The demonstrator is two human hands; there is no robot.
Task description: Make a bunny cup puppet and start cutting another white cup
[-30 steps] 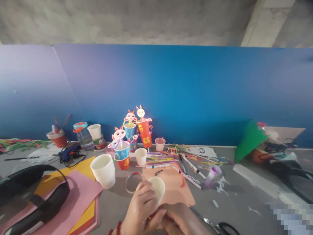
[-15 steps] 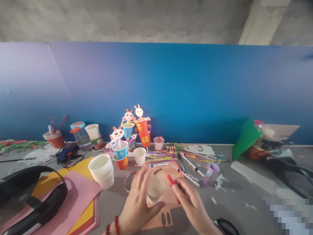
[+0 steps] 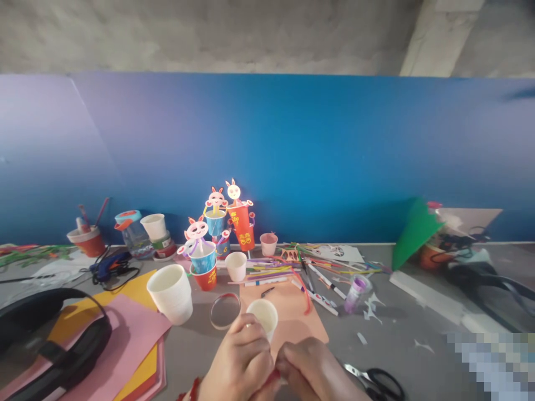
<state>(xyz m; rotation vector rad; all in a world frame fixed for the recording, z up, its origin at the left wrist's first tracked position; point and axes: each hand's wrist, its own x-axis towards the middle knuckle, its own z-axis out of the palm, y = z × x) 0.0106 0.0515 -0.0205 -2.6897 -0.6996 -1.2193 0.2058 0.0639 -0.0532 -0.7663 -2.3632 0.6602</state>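
You're holding your left hand [image 3: 244,359] and right hand [image 3: 309,366] curled together — contents hidden — a slip possibly toppling the nearest white cup [image 3: 267,315].

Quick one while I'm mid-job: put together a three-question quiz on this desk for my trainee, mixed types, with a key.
1. True or false: the scissors lie beside the right hand.
2. Which of these is nearest the left hand?
A) headset
B) ring
C) green sheet
3. How many rabbit-faced figures show on the desk?

Key:
1. True
2. B
3. Three
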